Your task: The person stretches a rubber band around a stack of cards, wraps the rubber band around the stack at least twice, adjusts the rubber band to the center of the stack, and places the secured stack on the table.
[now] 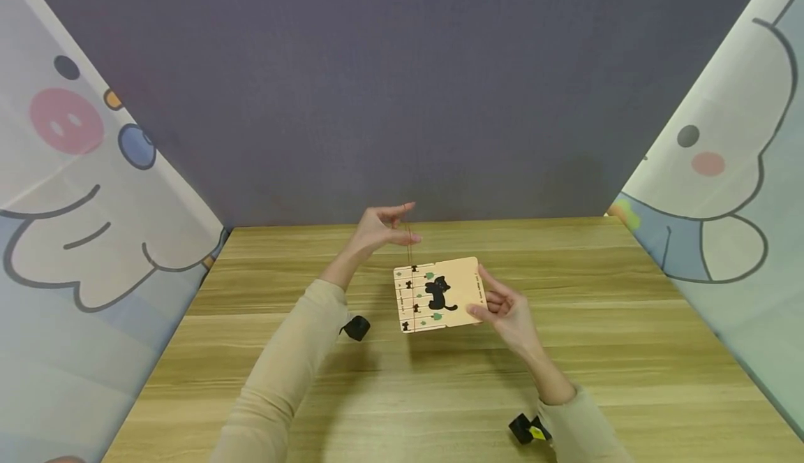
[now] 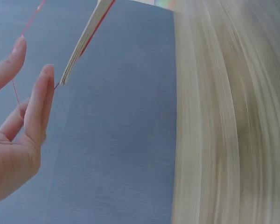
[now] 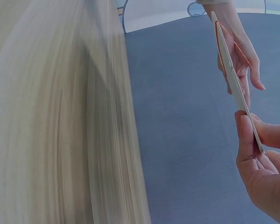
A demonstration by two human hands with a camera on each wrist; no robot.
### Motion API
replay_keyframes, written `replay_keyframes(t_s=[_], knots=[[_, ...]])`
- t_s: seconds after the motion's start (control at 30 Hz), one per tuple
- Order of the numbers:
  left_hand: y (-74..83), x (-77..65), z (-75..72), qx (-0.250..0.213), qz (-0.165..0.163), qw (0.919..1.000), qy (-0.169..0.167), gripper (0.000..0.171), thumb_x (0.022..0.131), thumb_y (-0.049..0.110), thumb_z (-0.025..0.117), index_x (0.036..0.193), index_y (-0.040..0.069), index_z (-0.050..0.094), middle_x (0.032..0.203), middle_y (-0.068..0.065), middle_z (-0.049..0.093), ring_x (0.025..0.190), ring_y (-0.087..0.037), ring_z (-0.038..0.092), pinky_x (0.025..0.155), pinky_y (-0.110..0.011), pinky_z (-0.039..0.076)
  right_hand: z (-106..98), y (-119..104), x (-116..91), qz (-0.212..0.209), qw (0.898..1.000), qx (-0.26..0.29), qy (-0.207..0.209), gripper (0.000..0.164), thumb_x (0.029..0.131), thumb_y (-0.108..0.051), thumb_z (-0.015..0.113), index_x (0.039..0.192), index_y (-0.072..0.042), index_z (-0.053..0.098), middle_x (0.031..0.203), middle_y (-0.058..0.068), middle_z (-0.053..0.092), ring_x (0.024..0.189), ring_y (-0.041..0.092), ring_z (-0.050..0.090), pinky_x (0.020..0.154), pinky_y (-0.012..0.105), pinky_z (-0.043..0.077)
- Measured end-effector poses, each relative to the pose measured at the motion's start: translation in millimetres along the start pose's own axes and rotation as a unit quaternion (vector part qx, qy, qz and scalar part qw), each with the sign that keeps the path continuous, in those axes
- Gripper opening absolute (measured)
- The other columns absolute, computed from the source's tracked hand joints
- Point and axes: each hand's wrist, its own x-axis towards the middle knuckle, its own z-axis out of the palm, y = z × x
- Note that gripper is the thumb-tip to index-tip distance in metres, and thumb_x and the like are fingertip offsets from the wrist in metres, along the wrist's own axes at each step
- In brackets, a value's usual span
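Observation:
A small cream notebook with a black cat on its cover is held above the wooden table, slightly tilted. My right hand pinches its right edge, thumb on the cover and fingers behind, as the right wrist view also shows. A thin red elastic band runs across the notebook's left part and stretches up from its top edge to my left hand. In the left wrist view the thumb and fingers are spread apart, fairly straight, with the band strung over them.
The light wooden table ends at a dark grey panel. Cartoon-printed cloth walls stand on both sides. Black wrist devices show beside the left sleeve and the right sleeve.

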Motion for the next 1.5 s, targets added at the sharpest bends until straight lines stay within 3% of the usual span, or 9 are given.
replay_keyframes(t_s=[0.2, 0.4, 0.6, 0.73, 0.93, 1.1, 1.2, 1.37, 1.5], knots=[[-1.4, -0.2, 1.1, -0.034, 0.000, 0.9991, -0.027, 0.068, 0.065, 0.002, 0.077, 0.126, 0.009, 0.049, 0.101, -0.011, 0.064, 0.089, -0.021, 0.062, 0.079, -0.033, 0.049, 0, 1, 0, -0.004, 1.000, -0.004, 0.001, 0.068, 0.070, 0.019, 0.062, 0.130, 0.010, 0.030, 0.091, 0.039, 0.052, 0.069, 0.016, 0.063, 0.060, 0.027, 0.053], [-0.6, -0.8, 1.6, 0.149, 0.078, 0.9823, -0.082, 0.079, 0.065, 0.015, 0.080, 0.133, 0.010, 0.040, 0.121, -0.014, 0.053, 0.101, -0.028, 0.057, 0.083, -0.032, 0.047, 0, 1, -1, -0.009, 1.000, -0.013, -0.006, 0.068, 0.070, 0.018, 0.062, 0.130, 0.011, 0.030, 0.088, 0.039, 0.053, 0.062, 0.016, 0.062, 0.058, 0.026, 0.053], [6.6, -3.9, 1.5, 0.419, 0.135, 0.8840, -0.158, 0.083, 0.071, 0.052, 0.067, 0.137, 0.016, 0.032, 0.114, -0.014, 0.057, 0.095, -0.024, 0.060, 0.081, -0.031, 0.048, 0, 2, -3, -0.007, 0.999, -0.031, -0.017, 0.068, 0.071, 0.016, 0.062, 0.130, 0.010, 0.030, 0.087, 0.037, 0.055, 0.062, 0.017, 0.061, 0.057, 0.027, 0.053], [12.3, -3.8, -1.1, 0.519, 0.169, 0.8178, -0.183, 0.079, 0.074, 0.057, 0.060, 0.136, 0.015, 0.035, 0.074, -0.007, 0.067, 0.062, -0.012, 0.063, 0.055, -0.021, 0.049, 0, 3, -5, -0.007, 1.000, -0.020, -0.021, 0.069, 0.071, 0.017, 0.062, 0.130, 0.010, 0.030, 0.085, 0.037, 0.054, 0.062, 0.017, 0.061, 0.056, 0.027, 0.053], [21.3, 0.0, -5.4, 0.588, 0.208, 0.7618, -0.174, 0.082, 0.066, 0.066, 0.059, 0.127, 0.012, 0.049, 0.036, 0.013, 0.024, 0.033, -0.001, 0.020, 0.033, -0.017, 0.022, -1, 3, -6, -0.013, 1.000, -0.007, -0.027, 0.068, 0.071, 0.018, 0.061, 0.130, 0.011, 0.029, 0.087, 0.038, 0.054, 0.066, 0.016, 0.062, 0.056, 0.028, 0.053], [29.6, 2.8, -7.4, 0.602, 0.170, 0.7559, -0.194, 0.089, 0.059, 0.075, 0.057, 0.122, 0.012, 0.054, 0.041, 0.010, 0.018, 0.039, -0.003, 0.013, 0.036, -0.017, 0.017, 1, 2, -6, -0.010, 1.000, -0.002, -0.030, 0.068, 0.071, 0.017, 0.061, 0.130, 0.012, 0.029, 0.091, 0.040, 0.052, 0.071, 0.015, 0.063, 0.057, 0.027, 0.053], [35.5, 4.9, -8.2, 0.588, 0.138, 0.7680, -0.215, 0.086, 0.058, 0.069, 0.063, 0.119, 0.009, 0.056, 0.051, 0.007, 0.046, 0.040, -0.004, 0.014, 0.037, -0.018, 0.021, 3, 2, -5, -0.013, 0.999, -0.001, -0.031, 0.068, 0.071, 0.018, 0.061, 0.130, 0.012, 0.029, 0.090, 0.040, 0.052, 0.070, 0.015, 0.062, 0.057, 0.026, 0.053], [47.1, 6.1, -11.6, 0.539, 0.074, 0.7965, -0.265, 0.049, 0.076, 0.020, 0.070, 0.120, 0.007, 0.055, 0.092, -0.010, 0.067, 0.032, -0.009, 0.040, 0.036, -0.020, 0.040, 4, 3, -5, -0.033, 0.999, -0.018, -0.033, 0.067, 0.070, 0.017, 0.062, 0.129, 0.012, 0.031, 0.082, 0.035, 0.056, 0.061, 0.016, 0.060, 0.056, 0.025, 0.053], [56.3, 5.0, -14.2, 0.538, 0.026, 0.7875, -0.299, 0.059, 0.070, -0.002, 0.069, 0.124, 0.014, 0.052, 0.118, -0.016, 0.054, 0.041, -0.017, 0.055, 0.039, -0.023, 0.046, 4, 5, -5, -0.047, 0.998, -0.039, -0.031, 0.067, 0.069, 0.018, 0.062, 0.128, 0.012, 0.032, 0.073, 0.028, 0.057, 0.055, 0.016, 0.057, 0.054, 0.024, 0.052]])
